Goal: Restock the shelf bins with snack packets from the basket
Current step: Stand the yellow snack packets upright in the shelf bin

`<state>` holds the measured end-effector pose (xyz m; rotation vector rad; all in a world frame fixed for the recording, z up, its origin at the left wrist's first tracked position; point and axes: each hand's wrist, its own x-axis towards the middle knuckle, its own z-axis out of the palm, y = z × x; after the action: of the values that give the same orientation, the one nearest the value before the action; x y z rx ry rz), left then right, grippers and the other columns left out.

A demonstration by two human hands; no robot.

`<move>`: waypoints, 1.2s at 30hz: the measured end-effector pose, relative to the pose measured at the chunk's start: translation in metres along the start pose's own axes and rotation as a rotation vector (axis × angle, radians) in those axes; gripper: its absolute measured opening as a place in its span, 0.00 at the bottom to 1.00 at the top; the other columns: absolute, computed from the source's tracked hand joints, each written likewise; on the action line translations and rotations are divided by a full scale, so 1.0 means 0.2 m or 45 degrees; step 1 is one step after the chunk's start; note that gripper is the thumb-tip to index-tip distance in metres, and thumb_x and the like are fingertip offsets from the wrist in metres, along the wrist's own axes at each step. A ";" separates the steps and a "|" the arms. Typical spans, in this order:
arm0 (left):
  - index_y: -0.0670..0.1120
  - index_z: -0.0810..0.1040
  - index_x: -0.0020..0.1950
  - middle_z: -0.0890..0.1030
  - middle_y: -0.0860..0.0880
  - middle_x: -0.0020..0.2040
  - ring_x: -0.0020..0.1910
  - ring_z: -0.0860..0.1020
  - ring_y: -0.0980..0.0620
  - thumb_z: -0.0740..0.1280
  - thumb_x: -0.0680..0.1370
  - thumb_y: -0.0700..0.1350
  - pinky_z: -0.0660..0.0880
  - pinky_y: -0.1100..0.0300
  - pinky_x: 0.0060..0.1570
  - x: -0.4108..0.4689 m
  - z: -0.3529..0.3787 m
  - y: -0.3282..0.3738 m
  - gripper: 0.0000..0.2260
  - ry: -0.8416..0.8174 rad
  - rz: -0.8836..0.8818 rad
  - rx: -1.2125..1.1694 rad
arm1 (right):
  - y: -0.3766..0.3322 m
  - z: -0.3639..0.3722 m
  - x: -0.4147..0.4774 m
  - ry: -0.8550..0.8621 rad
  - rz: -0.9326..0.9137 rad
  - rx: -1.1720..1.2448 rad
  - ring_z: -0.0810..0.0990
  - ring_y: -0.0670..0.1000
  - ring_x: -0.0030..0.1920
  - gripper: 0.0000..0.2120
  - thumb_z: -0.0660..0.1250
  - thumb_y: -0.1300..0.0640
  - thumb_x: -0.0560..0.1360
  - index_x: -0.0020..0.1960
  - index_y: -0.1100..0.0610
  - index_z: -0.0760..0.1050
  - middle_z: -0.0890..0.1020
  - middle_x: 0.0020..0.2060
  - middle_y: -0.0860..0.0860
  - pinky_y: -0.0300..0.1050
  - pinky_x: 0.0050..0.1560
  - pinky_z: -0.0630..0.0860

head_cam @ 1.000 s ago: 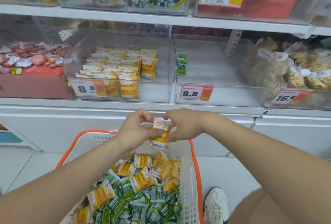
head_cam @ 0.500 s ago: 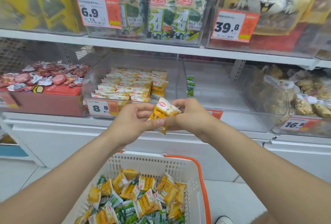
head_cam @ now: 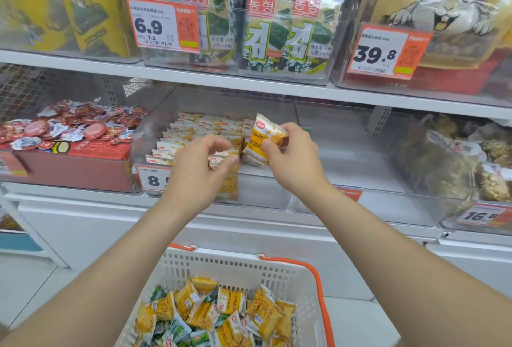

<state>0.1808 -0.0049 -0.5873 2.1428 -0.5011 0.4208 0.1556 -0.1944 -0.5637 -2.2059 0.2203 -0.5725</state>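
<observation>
Slippage is the main risk here. The right grip (head_cam: 293, 158) pinches a small stack of yellow packets (head_cam: 267, 136) between thumb and fingers, tilted, above the front edge of the lower shelf (head_cam: 249, 217) and over the bare right part of the clear bin (head_cam: 266, 191). The left grip (head_cam: 199, 172) hovers just beside it, fingers loosely curled and apart from the thumb, holding nothing visible. With only one hand pinching glossy wrappers, the lower packets could slide out and fall toward the basket (head_cam: 249, 263). Set down carelessly, they could topple the neat rows (head_cam: 191, 130) in the bin, or stray into the neighbouring bin (head_cam: 360, 169).
</observation>
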 end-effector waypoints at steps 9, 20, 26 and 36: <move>0.51 0.78 0.59 0.79 0.50 0.64 0.72 0.72 0.44 0.47 0.86 0.60 0.61 0.38 0.72 0.07 0.06 -0.15 0.23 -0.380 0.074 0.840 | 0.00 0.20 0.18 -0.304 0.199 -0.614 0.81 0.67 0.55 0.12 0.65 0.61 0.79 0.61 0.61 0.72 0.78 0.58 0.64 0.52 0.47 0.77; 0.54 0.70 0.74 0.67 0.52 0.81 0.78 0.66 0.48 0.41 0.77 0.59 0.63 0.39 0.74 0.18 0.09 -0.18 0.31 -0.569 0.104 0.867 | 0.08 0.36 0.46 -0.459 0.322 -0.821 0.79 0.60 0.64 0.16 0.63 0.63 0.79 0.66 0.63 0.74 0.79 0.63 0.59 0.47 0.51 0.74; 0.55 0.67 0.79 0.59 0.51 0.84 0.81 0.60 0.47 0.42 0.77 0.59 0.57 0.38 0.78 0.21 0.09 -0.17 0.33 -0.668 0.053 0.873 | 0.12 0.43 0.52 -0.460 0.251 -0.761 0.76 0.60 0.67 0.26 0.63 0.61 0.80 0.75 0.67 0.64 0.75 0.69 0.60 0.47 0.54 0.74; 0.56 0.70 0.77 0.62 0.51 0.83 0.80 0.62 0.46 0.41 0.80 0.58 0.51 0.31 0.76 0.20 0.12 -0.17 0.30 -0.628 0.087 0.959 | 0.11 0.42 0.49 -0.507 0.489 -0.253 0.67 0.57 0.76 0.49 0.66 0.62 0.79 0.81 0.61 0.29 0.62 0.79 0.57 0.47 0.74 0.68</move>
<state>0.2345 -0.0139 -0.6043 2.9903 -0.7789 0.1067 0.2824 -0.1852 -0.5945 -2.3308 0.4901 0.1053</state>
